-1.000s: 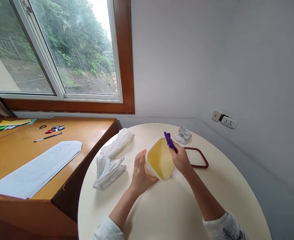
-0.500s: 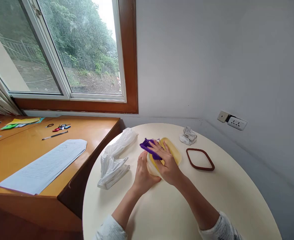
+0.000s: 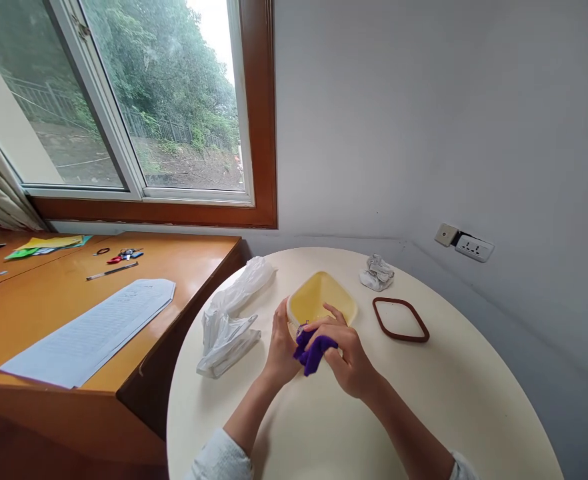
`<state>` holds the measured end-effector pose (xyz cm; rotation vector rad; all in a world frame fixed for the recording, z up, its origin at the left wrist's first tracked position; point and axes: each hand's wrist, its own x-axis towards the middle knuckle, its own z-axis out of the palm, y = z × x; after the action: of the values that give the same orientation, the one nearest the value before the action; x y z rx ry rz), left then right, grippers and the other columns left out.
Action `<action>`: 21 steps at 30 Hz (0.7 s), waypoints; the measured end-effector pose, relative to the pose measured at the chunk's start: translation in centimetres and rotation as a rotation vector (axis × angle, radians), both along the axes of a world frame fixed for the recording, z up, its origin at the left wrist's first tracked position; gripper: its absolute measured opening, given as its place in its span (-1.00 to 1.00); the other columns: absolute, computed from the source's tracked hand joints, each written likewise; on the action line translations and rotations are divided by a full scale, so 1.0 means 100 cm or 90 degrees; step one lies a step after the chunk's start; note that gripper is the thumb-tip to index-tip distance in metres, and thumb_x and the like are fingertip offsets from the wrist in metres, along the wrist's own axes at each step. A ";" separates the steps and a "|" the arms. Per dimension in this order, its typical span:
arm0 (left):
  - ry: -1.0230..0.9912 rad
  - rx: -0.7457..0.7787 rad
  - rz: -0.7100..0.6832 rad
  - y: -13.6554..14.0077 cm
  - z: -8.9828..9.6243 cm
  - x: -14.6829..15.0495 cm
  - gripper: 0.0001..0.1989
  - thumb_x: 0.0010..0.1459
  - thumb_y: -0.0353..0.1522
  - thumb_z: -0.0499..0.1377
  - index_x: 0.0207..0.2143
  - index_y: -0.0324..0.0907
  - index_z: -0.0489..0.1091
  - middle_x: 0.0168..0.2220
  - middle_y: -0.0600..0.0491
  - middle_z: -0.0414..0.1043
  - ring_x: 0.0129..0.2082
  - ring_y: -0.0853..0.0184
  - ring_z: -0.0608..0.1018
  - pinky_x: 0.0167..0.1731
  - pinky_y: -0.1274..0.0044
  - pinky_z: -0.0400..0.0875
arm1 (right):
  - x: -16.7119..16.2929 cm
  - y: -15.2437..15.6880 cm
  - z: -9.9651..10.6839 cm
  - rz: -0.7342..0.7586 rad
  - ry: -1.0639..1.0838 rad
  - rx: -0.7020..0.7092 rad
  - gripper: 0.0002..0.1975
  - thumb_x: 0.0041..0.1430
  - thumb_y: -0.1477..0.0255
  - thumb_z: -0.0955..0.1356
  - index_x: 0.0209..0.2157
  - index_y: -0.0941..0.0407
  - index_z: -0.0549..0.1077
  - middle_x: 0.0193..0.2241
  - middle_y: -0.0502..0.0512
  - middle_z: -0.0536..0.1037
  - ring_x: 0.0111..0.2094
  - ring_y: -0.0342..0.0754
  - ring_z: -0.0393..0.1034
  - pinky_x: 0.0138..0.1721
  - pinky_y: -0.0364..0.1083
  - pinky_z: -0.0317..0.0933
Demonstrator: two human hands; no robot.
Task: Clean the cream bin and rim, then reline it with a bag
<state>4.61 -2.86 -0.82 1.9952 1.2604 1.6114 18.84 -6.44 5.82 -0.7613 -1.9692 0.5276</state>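
Note:
A yellow plastic container (image 3: 324, 293) with rounded corners is tilted on the round table, its open inside facing me. My left hand (image 3: 281, 347) grips its left side, with the fingers partly hidden behind the wall. My right hand (image 3: 347, 347) is closed on a purple cloth (image 3: 314, 353) at the container's near rim. Part of the cloth hangs down on the near side, between my two hands. To the right, apart from both hands, lies a brown-red rounded square ring (image 3: 401, 320), flat on the table.
A crumpled white plastic bag (image 3: 231, 327) lies on the round table (image 3: 439, 407) at the left. Behind the ring sits a crumpled grey-white cloth or paper (image 3: 377, 273). The wooden desk (image 3: 194, 267) at left holds paper sheets (image 3: 94, 330), a pen (image 3: 112, 271) and keys (image 3: 127, 255).
My right hand has drawn the purple cloth from the container's far left rim toward me to its near rim. The container now tilts so its inside shows.

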 end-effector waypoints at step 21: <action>-0.144 -0.149 0.035 0.005 -0.005 0.003 -0.09 -0.28 -0.33 0.39 0.10 -0.03 -0.03 0.04 -0.06 0.20 0.04 0.06 0.32 -0.03 0.21 0.30 | 0.091 0.032 -0.052 -0.144 0.665 -0.545 -0.74 0.08 0.33 0.23 -0.22 0.06 0.44 -0.12 0.06 0.52 -0.06 0.04 0.39 -0.09 0.09 0.31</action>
<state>4.92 -2.40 -1.35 1.6056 1.3548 1.5798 27.94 -3.24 0.60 -0.9187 -0.6357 1.3288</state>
